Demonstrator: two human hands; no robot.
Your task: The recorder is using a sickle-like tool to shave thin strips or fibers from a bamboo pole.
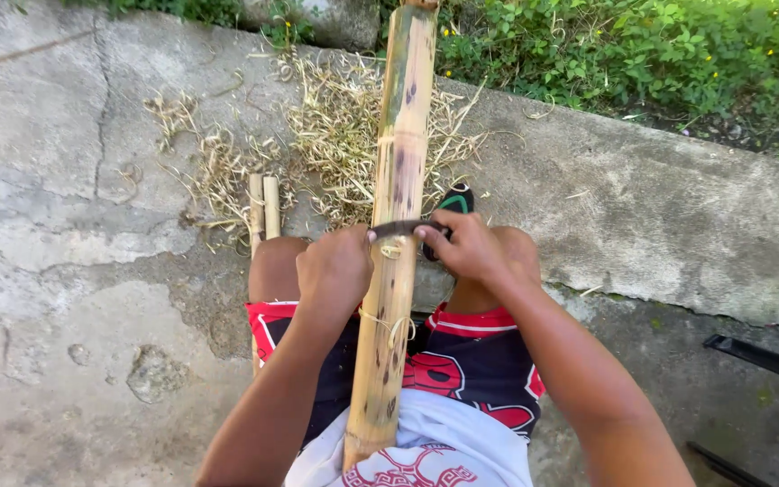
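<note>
Gripping a dark blade, seemingly, both hands straddle the bamboo pole.

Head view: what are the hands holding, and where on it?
Both hands grip a dark metal blade laid across the long yellow-green bamboo pole: left hand on one end, right hand on the other.

Both arms reach forward from the bottom of the frame, elbows bent a bit and forearms angling in toward each other. Left hand is curled into a tight fist, knuckles up, thumb side facing in. Right hand is closed too, fingers wrapped round and pointing inward, wrist bent slightly. The two fists sit level, near each other but apart. Bare knees poke out just under the hands, legs in shorts.
</note>
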